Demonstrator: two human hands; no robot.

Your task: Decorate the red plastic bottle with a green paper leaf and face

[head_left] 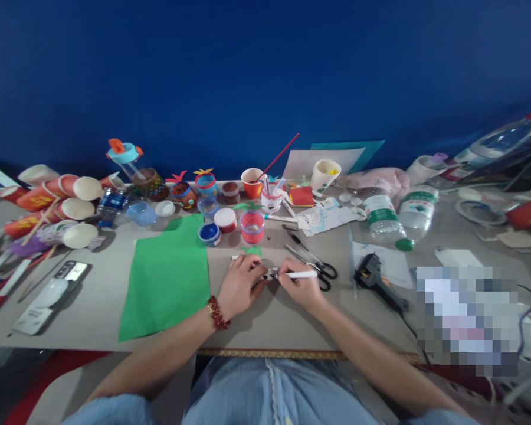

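My right hand (303, 289) grips a white marker pen (301, 274), its tip pointing left. It meets a small white piece with black marks (271, 273) on the table. My left hand (242, 284), with a red bead bracelet (218, 313) at its wrist, is closed with the fingertips on that piece, hiding part of it. Just beyond the left fingers lies a bit of cut green paper (251, 251). Scissors (314, 267) and a black pen (297, 238) lie close to the right hand.
Green sheet (168, 277) lies left, beside a phone (51, 298). Paint pots (209, 234), a clear cup (252, 227) and painted cups stand ahead. Stacked paper cups (75, 209) lie far left. A glue gun (380, 282) and plastic bottles (383, 215) are at right.
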